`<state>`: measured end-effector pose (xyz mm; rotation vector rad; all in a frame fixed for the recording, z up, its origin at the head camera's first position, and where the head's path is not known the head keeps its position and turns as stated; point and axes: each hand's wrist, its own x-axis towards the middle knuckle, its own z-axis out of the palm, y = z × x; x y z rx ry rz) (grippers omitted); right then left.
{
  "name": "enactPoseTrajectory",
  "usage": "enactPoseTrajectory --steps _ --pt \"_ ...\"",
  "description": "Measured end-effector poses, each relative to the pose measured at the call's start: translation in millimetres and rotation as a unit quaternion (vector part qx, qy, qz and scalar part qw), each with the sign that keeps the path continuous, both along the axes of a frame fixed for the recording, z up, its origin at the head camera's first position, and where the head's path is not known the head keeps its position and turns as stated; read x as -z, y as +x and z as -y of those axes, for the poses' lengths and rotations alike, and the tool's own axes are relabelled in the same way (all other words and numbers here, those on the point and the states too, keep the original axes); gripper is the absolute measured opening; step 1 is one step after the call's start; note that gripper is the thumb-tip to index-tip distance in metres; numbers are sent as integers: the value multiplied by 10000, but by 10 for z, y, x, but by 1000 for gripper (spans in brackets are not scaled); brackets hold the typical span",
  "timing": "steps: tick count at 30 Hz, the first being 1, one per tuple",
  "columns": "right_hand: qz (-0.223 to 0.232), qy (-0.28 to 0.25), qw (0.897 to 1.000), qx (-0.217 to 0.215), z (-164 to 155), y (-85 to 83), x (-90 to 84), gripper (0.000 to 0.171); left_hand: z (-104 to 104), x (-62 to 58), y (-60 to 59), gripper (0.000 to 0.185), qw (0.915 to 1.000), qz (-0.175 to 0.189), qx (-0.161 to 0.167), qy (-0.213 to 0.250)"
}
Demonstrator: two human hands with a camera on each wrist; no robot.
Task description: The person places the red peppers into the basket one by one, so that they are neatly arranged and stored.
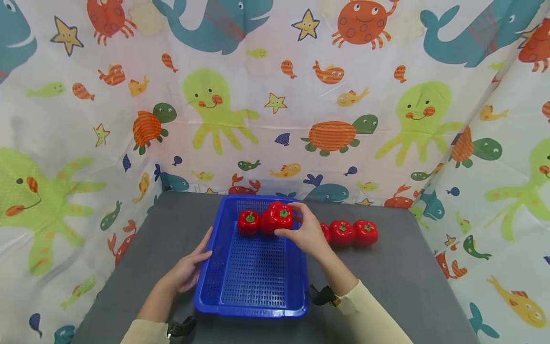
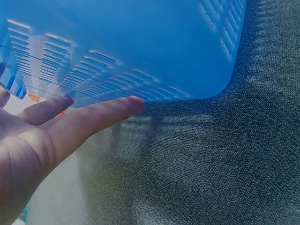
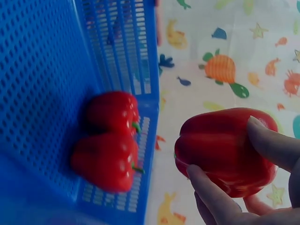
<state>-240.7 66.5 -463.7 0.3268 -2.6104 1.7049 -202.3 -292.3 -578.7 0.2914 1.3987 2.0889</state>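
A blue slotted basket [image 1: 253,272] stands on the grey table [image 1: 386,286]. My right hand [image 1: 290,220] grips a red bell pepper [image 1: 280,215] just above the basket's far right corner. In the right wrist view the fingers [image 3: 276,145] curl round this pepper [image 3: 215,145], and two more peppers [image 3: 112,111] [image 3: 105,161] lie against the basket's far wall. My left hand [image 1: 201,253] rests with straight fingers [image 2: 89,119] against the basket's left wall [image 2: 140,47].
Three red peppers lie in a row on the table right of the basket; two [image 1: 342,232] [image 1: 365,232] show fully, and my right hand partly hides the third [image 1: 325,231]. A sea-animal curtain [image 1: 275,119] closes the table on three sides.
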Motion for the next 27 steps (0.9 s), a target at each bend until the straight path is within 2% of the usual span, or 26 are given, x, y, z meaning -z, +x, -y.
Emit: enactPoseTrajectory --steps 6,11,19,27 --pt "236 -16 9995 -212 232 -60 66 73 -6 -22 37 66 10000 -19 30 63" --pt "404 303 9984 -252 413 -133 167 73 -17 -32 33 66 10000 1 -44 7" --pt "538 770 9946 -431 604 -198 426 74 -42 -14 59 65 9999 77 -105 -100" --pt "684 1111 9883 -787 744 -229 611 78 -46 -48 61 65 9994 -26 -256 -215"
